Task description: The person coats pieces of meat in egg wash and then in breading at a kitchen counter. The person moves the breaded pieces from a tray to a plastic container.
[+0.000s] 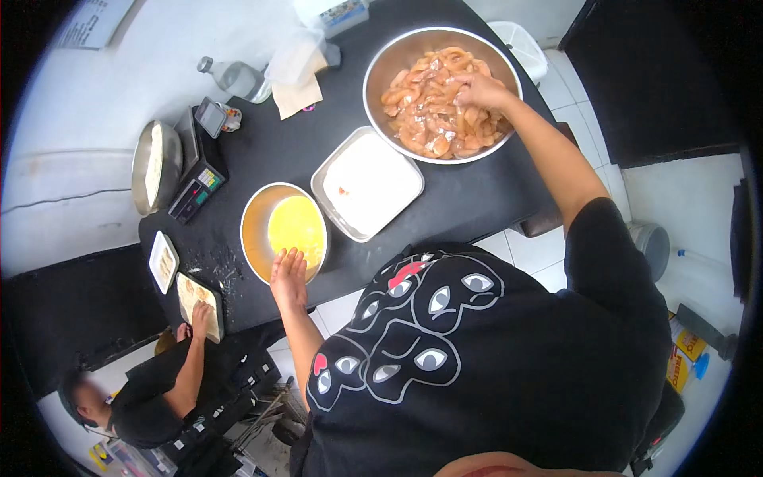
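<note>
My right hand [480,92] reaches into a large metal bowl [381,59], its fingers against a heap of wet raw meat strips [438,110], probably chicken. Whether it grips a strip is hard to see. My left hand [289,277] is at the near rim of a smaller metal bowl [253,220], fingers extended over the yellow liquid [292,223] inside, which looks like beaten egg. Nothing shows in that hand. Between the two bowls lies a square metal tray [381,229] of white powder [363,179], with a small reddish bit on top.
A co-worker's hand [201,316] touches a tray of floured pieces [199,292] at the left end of the black table [262,143]. Near the wall are a white foam tray [161,262], a digital scale [199,185] bearing a metal bowl [140,179], and a glass bottle [238,77].
</note>
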Motion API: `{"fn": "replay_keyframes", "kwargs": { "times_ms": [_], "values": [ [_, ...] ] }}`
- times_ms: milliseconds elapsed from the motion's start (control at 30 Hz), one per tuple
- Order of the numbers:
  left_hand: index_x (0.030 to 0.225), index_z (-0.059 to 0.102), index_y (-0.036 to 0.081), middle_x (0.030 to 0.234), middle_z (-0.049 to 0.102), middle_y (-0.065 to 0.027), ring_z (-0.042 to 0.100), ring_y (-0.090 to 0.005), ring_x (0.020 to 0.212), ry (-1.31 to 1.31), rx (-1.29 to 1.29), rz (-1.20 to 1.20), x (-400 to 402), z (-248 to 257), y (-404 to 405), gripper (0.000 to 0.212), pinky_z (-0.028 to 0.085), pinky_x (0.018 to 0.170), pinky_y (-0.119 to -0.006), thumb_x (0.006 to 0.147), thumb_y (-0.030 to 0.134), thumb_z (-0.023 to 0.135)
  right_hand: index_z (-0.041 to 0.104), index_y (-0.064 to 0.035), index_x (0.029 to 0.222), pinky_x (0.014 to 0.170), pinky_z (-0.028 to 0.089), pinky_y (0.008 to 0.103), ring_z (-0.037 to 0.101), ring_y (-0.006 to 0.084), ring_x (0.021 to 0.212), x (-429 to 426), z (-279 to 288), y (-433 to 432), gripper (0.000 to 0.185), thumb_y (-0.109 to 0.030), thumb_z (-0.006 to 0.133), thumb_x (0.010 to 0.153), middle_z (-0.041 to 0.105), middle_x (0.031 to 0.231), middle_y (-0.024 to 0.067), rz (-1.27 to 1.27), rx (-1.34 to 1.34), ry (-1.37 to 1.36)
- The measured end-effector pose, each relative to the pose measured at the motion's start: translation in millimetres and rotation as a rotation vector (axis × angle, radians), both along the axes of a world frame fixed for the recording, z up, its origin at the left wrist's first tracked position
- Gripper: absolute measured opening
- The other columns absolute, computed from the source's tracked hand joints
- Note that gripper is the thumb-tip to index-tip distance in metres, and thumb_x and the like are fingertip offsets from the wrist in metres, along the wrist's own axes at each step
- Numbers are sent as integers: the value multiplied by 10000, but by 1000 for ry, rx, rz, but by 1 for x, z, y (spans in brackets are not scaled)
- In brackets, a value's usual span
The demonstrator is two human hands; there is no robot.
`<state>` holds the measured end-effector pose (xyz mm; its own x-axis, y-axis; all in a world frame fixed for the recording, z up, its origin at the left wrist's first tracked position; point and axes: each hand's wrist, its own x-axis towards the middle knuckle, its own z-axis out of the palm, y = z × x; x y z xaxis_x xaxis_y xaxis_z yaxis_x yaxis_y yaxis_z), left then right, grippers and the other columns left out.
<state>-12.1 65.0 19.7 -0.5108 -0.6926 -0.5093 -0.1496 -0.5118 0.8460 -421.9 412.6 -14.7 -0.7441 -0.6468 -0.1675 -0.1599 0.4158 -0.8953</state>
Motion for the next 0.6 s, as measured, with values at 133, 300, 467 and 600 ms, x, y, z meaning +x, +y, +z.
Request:
{"fn": "replay_keyframes", "kwargs": {
  "times_ms": [133, 300, 467, 600],
  "values": [
    [1176, 388, -15, 1133, 490, -192, 511, -284, 1014, 52, 20, -64, -1, -4, -18, 370, 412, 863, -354, 843, 98, 502, 588, -74, 930, 559, 394, 199, 458, 49, 594, 11, 61, -10, 250, -60, 570, 681, 485, 649, -44, -13, 7, 45],
    [1175, 388, 7, 1099, 503, -174, 524, -271, 992, 72, 13, -134, 0, -12, -44, 359, 441, 823, -328, 847, 108, 493, 579, -19, 913, 601, 443, 205, 535, 77, 659, 78, 114, -75, 206, -39, 544, 712, 527, 673, -15, 135, -156, -131],
    [1151, 399, -9, 1061, 526, -180, 549, -256, 953, 122, 29, -178, 4, -12, -59, 336, 460, 804, -321, 843, 92, 489, 561, -56, 1035, 584, 501, 284, 600, 184, 721, 140, 88, -148, 344, -75, 545, 692, 592, 852, 105, 290, 141, -137],
    [1122, 423, -3, 1024, 552, -173, 568, -249, 912, 162, 24, -183, 10, -12, -73, 296, 467, 797, -324, 846, 86, 480, 471, -93, 1184, 746, 480, 315, 585, 229, 873, 144, 32, -173, 577, -153, 663, 643, 575, 985, 146, 275, 270, -96]
  ]
}}
